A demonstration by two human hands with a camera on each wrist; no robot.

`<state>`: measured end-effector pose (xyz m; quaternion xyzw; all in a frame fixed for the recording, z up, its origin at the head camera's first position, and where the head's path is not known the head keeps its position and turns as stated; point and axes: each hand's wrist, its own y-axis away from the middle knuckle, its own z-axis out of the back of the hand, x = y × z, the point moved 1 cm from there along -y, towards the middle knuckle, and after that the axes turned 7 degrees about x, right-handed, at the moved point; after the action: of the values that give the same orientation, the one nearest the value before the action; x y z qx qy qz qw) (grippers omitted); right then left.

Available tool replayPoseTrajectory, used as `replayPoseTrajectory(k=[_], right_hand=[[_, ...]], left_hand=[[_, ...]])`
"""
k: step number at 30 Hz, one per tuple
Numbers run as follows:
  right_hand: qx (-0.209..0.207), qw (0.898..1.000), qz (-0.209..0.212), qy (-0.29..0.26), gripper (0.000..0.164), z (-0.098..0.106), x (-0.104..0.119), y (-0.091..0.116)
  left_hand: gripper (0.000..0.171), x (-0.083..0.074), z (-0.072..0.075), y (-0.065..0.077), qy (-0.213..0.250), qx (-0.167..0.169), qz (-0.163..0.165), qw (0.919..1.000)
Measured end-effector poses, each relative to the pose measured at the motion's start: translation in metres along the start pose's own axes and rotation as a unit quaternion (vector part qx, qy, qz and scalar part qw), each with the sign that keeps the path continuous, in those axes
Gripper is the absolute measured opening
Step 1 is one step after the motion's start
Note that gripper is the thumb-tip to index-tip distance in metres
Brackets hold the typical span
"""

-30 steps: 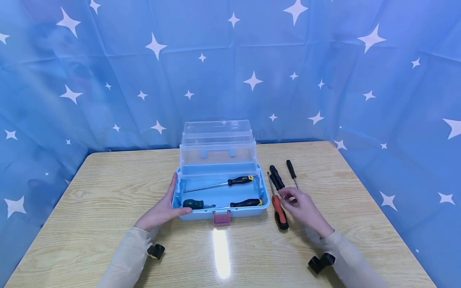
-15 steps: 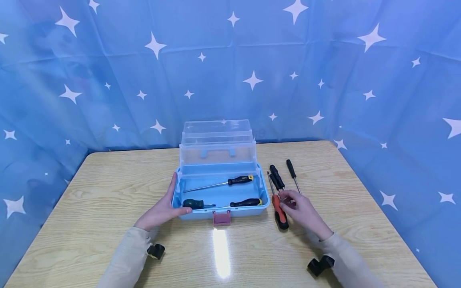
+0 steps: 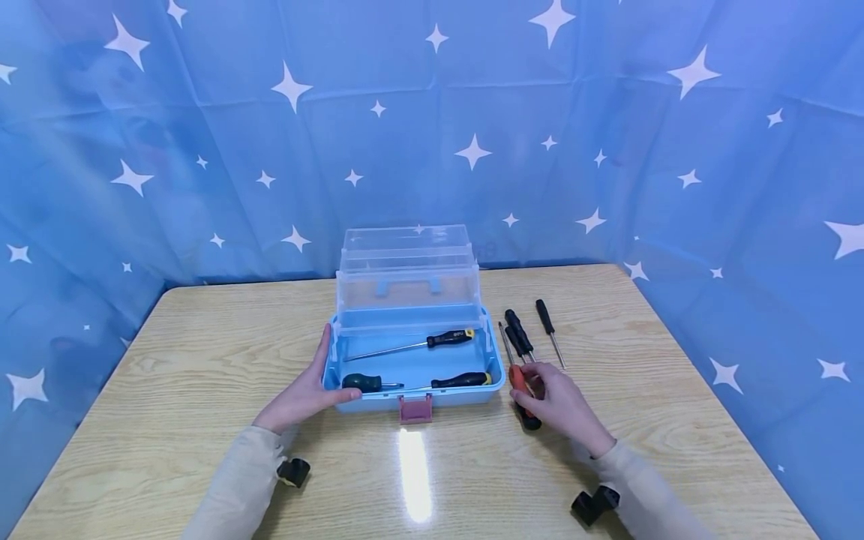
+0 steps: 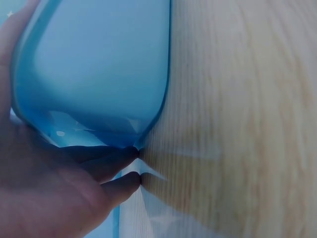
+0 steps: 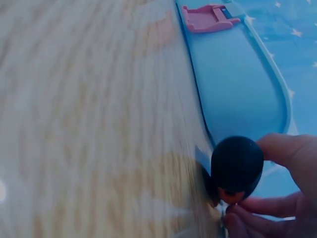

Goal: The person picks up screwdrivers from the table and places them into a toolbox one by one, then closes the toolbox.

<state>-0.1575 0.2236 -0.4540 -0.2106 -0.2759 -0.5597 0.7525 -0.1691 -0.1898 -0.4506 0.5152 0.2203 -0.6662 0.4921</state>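
Observation:
A blue toolbox (image 3: 378, 405) stands with its clear lid (image 3: 408, 289) raised. My left hand (image 3: 304, 390) rests on its left front corner, thumb along the front rim and fingers straight against the left side. Inside lie a long black screwdriver (image 3: 451, 337), a stubby dark green screwdriver (image 3: 362, 382) and a yellow-ended black screwdriver (image 3: 462, 379). Right of the box, my right hand (image 3: 556, 397) pinches the handle of a red and black screwdriver (image 3: 518, 379) between thumb and fingers. The handle's black butt (image 5: 237, 161) faces the right wrist camera.
Two black-handled screwdrivers (image 3: 517, 330) lie side by side just beyond the right hand, with another thin black screwdriver (image 3: 544, 316) to their right. A pink latch (image 3: 415, 409) hangs on the box front. A blue starry cloth (image 3: 405, 135) surrounds the wooden table (image 3: 236, 337).
My right hand has moved left and slightly toward me, from beside the red and black screwdriver onto its handle, which has shifted slightly. My left hand and the toolbox stay put.

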Motion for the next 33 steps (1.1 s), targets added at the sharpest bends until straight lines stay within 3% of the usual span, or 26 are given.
replayPoseTrajectory(k=[7,18,33], right_hand=[[0.005,1.000,-0.017,0.016,0.046,-0.0055,0.0026,-0.0023],[-0.005,0.999,-0.035,0.042,0.048,-0.0097,0.0069,-0.0049],[0.002,0.998,-0.054,0.028,0.044,-0.0035,0.0066,-0.0081]], left_hand=[[0.118,0.0002,-0.0021,0.0008,0.000,-0.003,0.017,0.9999],[0.118,-0.0028,-0.0008,0.0018,-0.006,0.001,0.008,0.9999],[0.118,-0.0051,0.0003,0.0026,-0.009,0.001,0.001,1.0000]])
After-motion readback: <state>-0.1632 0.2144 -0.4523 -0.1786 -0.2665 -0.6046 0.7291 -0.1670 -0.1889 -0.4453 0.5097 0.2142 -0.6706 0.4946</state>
